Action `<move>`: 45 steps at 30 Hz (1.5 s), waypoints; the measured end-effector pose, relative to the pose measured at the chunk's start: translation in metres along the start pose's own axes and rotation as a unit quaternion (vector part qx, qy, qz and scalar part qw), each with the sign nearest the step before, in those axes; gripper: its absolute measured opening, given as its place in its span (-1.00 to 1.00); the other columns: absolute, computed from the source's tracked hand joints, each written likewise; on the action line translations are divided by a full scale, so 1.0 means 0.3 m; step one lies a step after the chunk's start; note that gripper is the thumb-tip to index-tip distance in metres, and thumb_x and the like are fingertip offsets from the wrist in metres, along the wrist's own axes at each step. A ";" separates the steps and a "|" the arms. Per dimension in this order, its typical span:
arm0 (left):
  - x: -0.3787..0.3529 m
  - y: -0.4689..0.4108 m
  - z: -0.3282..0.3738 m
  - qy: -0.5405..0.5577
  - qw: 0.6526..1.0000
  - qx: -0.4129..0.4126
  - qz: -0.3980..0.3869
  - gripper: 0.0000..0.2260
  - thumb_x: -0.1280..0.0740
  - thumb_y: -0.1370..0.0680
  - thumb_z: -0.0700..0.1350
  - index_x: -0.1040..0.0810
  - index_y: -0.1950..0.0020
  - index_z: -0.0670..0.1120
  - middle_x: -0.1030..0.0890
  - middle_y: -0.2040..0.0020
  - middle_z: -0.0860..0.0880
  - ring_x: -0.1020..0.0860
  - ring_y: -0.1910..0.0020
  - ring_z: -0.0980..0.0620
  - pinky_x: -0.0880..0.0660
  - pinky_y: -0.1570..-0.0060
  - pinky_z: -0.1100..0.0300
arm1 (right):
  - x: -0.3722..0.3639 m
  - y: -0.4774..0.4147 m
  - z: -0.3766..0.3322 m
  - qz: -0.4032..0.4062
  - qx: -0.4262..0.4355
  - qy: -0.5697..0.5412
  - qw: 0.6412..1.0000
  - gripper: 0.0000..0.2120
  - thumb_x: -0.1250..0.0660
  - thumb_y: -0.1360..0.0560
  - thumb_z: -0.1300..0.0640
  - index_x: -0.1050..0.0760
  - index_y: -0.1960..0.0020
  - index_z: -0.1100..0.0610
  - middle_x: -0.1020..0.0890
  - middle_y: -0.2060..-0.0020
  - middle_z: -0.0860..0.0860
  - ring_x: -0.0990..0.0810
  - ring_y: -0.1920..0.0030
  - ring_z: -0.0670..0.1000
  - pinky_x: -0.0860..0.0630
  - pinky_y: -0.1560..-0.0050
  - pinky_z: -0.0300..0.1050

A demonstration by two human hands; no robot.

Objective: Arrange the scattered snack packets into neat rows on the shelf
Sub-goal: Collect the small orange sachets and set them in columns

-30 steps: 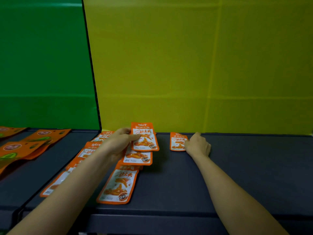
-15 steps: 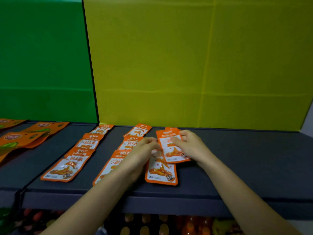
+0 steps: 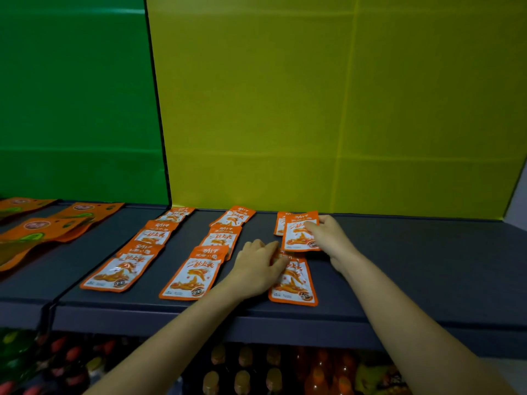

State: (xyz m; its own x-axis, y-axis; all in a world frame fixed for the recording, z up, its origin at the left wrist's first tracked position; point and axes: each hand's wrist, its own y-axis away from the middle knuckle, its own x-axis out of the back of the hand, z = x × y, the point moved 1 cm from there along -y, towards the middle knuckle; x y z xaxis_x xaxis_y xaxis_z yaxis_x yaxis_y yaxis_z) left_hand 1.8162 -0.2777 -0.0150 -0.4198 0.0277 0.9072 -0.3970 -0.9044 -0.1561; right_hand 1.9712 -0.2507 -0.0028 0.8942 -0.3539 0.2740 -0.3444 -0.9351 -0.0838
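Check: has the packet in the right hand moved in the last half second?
Yes. The right hand carried the packet back toward the yellow wall.

Shelf (image 3: 427, 266): bare right of the hands; packet rows (image 3: 194, 269) crowd the left; yellow back panel (image 3: 313, 124) blocks behind.

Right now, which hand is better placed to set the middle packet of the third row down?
The right hand: it already grips that orange foil snack packet, while the left hand presses the front orange packet flat.
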 end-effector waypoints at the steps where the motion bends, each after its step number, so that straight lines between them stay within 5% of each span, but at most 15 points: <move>1: -0.003 0.000 0.000 -0.006 1.000 -0.004 0.003 -0.60 -0.10 -0.60 0.08 -0.34 -0.39 -0.05 -0.40 -0.22 -0.16 -0.33 -0.26 -0.11 -0.29 -0.29 0.05 | -0.010 0.003 0.000 -0.002 -0.004 0.007 1.000 -0.75 -0.21 -0.57 0.15 -0.43 -0.20 0.24 -0.62 -0.02 0.13 -0.64 0.04 0.08 -0.52 0.14 -0.13; 8: -0.004 -0.003 -0.004 -0.034 0.999 -0.005 0.036 -0.59 -0.16 -0.57 0.11 -0.44 -0.33 -0.06 -0.41 -0.21 -0.12 -0.34 -0.25 -0.07 -0.29 -0.26 0.11 | -0.033 0.010 0.006 0.022 0.012 0.122 0.992 -0.65 -0.27 -0.53 0.06 -0.39 -0.25 0.20 -0.58 -0.18 0.16 -0.58 -0.15 0.16 -0.51 -0.17 0.13; 21: 0.142 0.134 -0.103 -0.068 0.970 -0.076 0.221 -0.74 -0.22 -0.56 0.06 -0.56 -0.09 -0.07 -0.57 -0.06 -0.02 -0.50 -0.09 -0.01 -0.37 -0.01 0.15 | 0.003 0.077 -0.009 0.041 0.039 0.407 0.912 -0.49 -0.18 -0.54 -0.13 -0.29 -0.34 0.19 -0.51 -0.24 0.17 -0.50 -0.23 0.19 -0.45 -0.07 -0.02; 24: 0.210 0.202 -0.187 -0.104 0.957 -0.068 0.261 -0.63 -0.14 -0.52 0.13 -0.59 -0.01 -0.10 -0.62 0.05 -0.05 -0.56 0.03 -0.07 -0.42 0.10 0.09 | 0.024 0.110 -0.042 0.072 0.074 0.451 0.886 -0.51 -0.11 -0.55 -0.18 -0.33 -0.30 0.16 -0.55 -0.18 0.15 -0.53 -0.18 0.17 -0.44 -0.06 -0.02; 29: 0.314 0.336 -0.388 -0.166 0.948 0.007 0.272 -0.56 -0.05 -0.43 0.15 -0.61 0.13 -0.10 -0.65 0.20 -0.07 -0.59 0.17 -0.17 -0.48 0.23 0.05 | -0.012 0.180 -0.126 0.064 0.228 0.382 0.893 -0.78 -0.18 -0.57 0.06 -0.43 -0.19 0.06 -0.56 -0.08 0.02 -0.53 -0.08 0.04 -0.43 0.02 -0.06; 34: 0.396 0.522 -0.595 -0.205 0.928 0.100 0.295 -0.75 -0.30 -0.51 0.01 -0.61 0.05 -0.16 -0.65 0.14 -0.08 -0.60 0.12 -0.16 -0.47 0.22 0.08 | -0.236 0.316 -0.236 -0.020 0.362 0.341 0.868 -0.81 -0.23 -0.53 0.10 -0.49 -0.13 0.01 -0.59 -0.07 -0.02 -0.54 -0.10 0.05 -0.44 -0.05 -0.06; 39: 0.477 0.778 -0.818 -0.215 0.913 0.196 0.286 -0.83 -0.33 -0.51 -0.05 -0.59 -0.01 -0.12 -0.65 0.08 -0.05 -0.61 0.09 -0.11 -0.49 0.25 0.09 | -0.551 0.492 -0.309 -0.112 0.437 0.295 0.843 -0.79 -0.22 -0.54 0.06 -0.46 -0.16 -0.03 -0.57 -0.10 -0.09 -0.51 -0.16 0.00 -0.45 -0.12 -0.04; 43: 0.527 1.037 -1.018 -0.256 0.896 0.245 0.269 -0.88 -0.47 -0.41 -0.08 -0.61 0.17 -0.11 -0.65 0.29 -0.04 -0.63 0.33 -0.08 -0.43 0.48 0.21 | -0.838 0.651 -0.340 -0.157 0.467 0.256 0.832 -0.79 -0.18 -0.56 0.04 -0.44 -0.18 -0.08 -0.53 -0.08 -0.18 -0.48 -0.16 -0.09 -0.42 -0.10 -0.16; 45: 0.542 1.179 -1.104 -0.267 0.890 0.286 0.234 -0.83 -0.36 -0.41 0.02 -0.57 0.27 -0.06 -0.62 0.37 0.00 -0.62 0.41 -0.07 -0.40 0.55 0.23 | -0.993 0.739 -0.338 -0.183 0.492 0.230 0.820 -0.81 -0.17 -0.57 0.04 -0.45 -0.15 -0.10 -0.52 -0.04 -0.21 -0.49 -0.12 -0.13 -0.42 -0.04 -0.23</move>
State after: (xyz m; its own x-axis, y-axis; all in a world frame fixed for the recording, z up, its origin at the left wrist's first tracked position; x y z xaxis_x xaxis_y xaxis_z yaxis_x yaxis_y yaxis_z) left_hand 1.3372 -0.4520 -0.0519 0.0781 -0.4767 0.8756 0.2640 -0.8370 -0.4793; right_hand 1.5994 -0.3505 -0.0060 0.6064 -0.2135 0.7660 0.5214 -0.6205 -0.5857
